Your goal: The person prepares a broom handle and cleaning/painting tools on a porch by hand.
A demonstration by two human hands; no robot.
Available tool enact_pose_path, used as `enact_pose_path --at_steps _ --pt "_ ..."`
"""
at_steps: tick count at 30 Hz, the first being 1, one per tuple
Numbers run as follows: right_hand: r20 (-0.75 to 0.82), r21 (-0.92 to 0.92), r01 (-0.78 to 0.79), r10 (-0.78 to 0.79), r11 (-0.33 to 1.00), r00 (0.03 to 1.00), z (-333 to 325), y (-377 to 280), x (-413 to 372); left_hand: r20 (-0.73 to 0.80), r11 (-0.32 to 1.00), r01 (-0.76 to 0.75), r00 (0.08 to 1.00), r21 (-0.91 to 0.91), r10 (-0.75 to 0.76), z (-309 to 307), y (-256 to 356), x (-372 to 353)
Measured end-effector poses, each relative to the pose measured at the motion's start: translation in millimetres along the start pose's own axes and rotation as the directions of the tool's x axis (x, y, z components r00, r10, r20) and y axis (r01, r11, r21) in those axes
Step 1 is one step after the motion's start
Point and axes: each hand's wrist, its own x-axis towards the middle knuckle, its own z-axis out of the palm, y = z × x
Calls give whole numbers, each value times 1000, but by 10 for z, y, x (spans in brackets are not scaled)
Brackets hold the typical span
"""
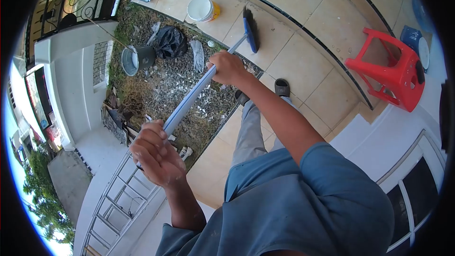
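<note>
A broom with a white and blue handle (188,100) slants across the view, and both my hands grip it. My left hand (159,154) is closed around the upper end of the handle. Farther down, nearer the broom head, my right hand (227,68) has its fingers wrapped round the handle. The blue broom head (250,33) with dark bristles rests on the beige tiled floor (284,59). Beside it stands a white bucket (201,8) with a yellow label.
A red plastic stool (395,68) lies tipped over at the right, near blue containers (414,42). Left of the tiles is a gravel patch (177,85) holding a black plastic bag (170,42) and a grey bucket (137,60). A metal ladder (113,204) is at lower left.
</note>
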Motion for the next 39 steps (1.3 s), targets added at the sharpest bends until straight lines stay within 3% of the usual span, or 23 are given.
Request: enact_pose_path --at_steps 2,4,7,10,12,15,17,18,19,20,22,23,25,26,28,29,30,32,34,36,38,39 --pt "206 -242 -19 71 970 976 -20 290 303 -260 961 156 942 -228 -215 -118 -342 206" --pt "294 -412 -49 184 910 938 93 681 610 -435 901 296 798 -319 -416 -185 -941 277" --pt "434 -426 -48 251 904 865 599 968 681 -443 858 338 748 -387 -494 -370 -1468 315" --pt "439 -402 -18 210 915 874 1153 825 508 -496 828 347 674 -441 -547 -936 -1662 -16" --pt "425 -315 80 65 946 903 1577 695 330 -567 862 337 652 -379 -504 -1119 -1427 -237" --pt "554 -237 161 -3 958 833 1763 189 321 -513 939 311 787 -149 -343 -1347 -1030 -444" --pt "626 -210 176 -6 962 780 1750 -161 361 -273 985 172 946 -27 -173 -1582 -736 -489" --pt "587 -191 188 -42 963 809 1679 -327 377 -133 996 84 988 21 -80 -1703 -597 -484" --pt "544 -171 191 -70 967 836 1593 -498 354 -107 997 78 991 -13 -79 -1822 -417 -444" --pt "502 -144 190 -93 971 860 1515 -645 331 -211 985 146 964 -89 -162 -1859 -449 -377" --pt "557 -392 142 111 909 823 1331 -461 594 -396 937 247 857 -248 -331 -1949 -712 -107" --pt "577 -470 121 201 874 792 1333 -220 728 -393 921 306 837 -242 -381 -1889 -1030 -27" --pt "535 -519 116 216 847 817 1472 668 937 -342 883 413 815 -223 -467 -1619 -1625 -13" --pt "542 -519 142 196 843 817 1493 743 1059 -291 862 462 812 -209 -506 -1519 -1798 -26" --pt "578 -510 167 193 844 793 1562 833 885 -337 862 426 797 -274 -501 -1532 -1761 -99" --pt "523 -460 149 132 875 842 1744 792 698 -364 862 407 787 -302 -499 -1553 -1677 -137" --pt "441 -417 146 60 897 895 1922 667 651 -374 882 426 798 -203 -472 -1672 -1522 -236" --pt "473 -258 238 -93 936 876 2276 319 455 -418 878 479 793 -19 -442 -1806 -1133 -418" --pt "658 -225 223 -21 948 753 2502 -98 405 -416 904 420 838 76 -354 -1993 -928 -597" --pt "670 -170 224 -54 960 741 2591 -494 345 -348 932 317 906 178 -242 -2212 -658 -664" --pt "555 -57 244 -173 968 814 2495 -890 170 -231 976 78 972 205 -29 -2463 -322 -649" --pt "532 -55 219 -157 974 832 2375 -1064 72 -262 989 50 965 142 -11 -2564 -152 -660"
